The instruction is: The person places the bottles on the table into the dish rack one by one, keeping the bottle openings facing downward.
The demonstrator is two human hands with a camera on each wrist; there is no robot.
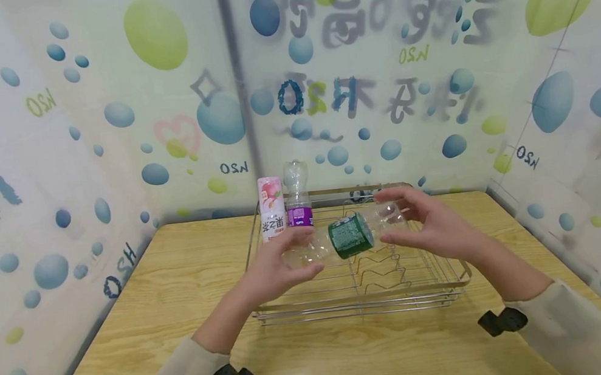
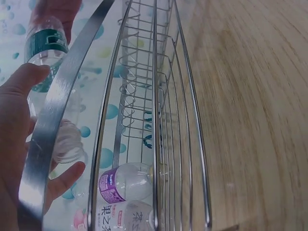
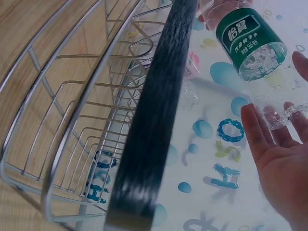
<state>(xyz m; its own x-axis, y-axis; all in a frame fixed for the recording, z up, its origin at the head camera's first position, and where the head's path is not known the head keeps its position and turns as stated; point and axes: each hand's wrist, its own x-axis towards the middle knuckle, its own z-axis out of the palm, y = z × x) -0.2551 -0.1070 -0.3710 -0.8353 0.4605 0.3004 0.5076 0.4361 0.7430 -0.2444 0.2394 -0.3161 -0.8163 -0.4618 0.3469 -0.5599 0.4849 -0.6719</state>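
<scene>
A clear plastic bottle with a green label [image 1: 351,235] lies tilted in the air over the wire rack [image 1: 364,296]. My left hand [image 1: 278,266] holds its neck end, fingers above and thumb below in the head view. At the base end, my right hand [image 1: 433,222] holds it between fingers and thumb. The right wrist view shows the green-label bottle [image 3: 252,43] with the right hand's fingers [image 3: 257,130] against its clear base. Inside the rack's left back corner stand a bottle with a purple label [image 1: 300,216] and a pink-and-white labelled bottle [image 1: 272,206].
The rack stands on a wooden table [image 1: 188,266], its flat metal rim [image 2: 57,96] passing close in front of both wrist cameras. Wavy wire dividers [image 1: 384,276] run across its inside. Behind the table hangs a printed curtain [image 1: 195,180] with blue and green spots.
</scene>
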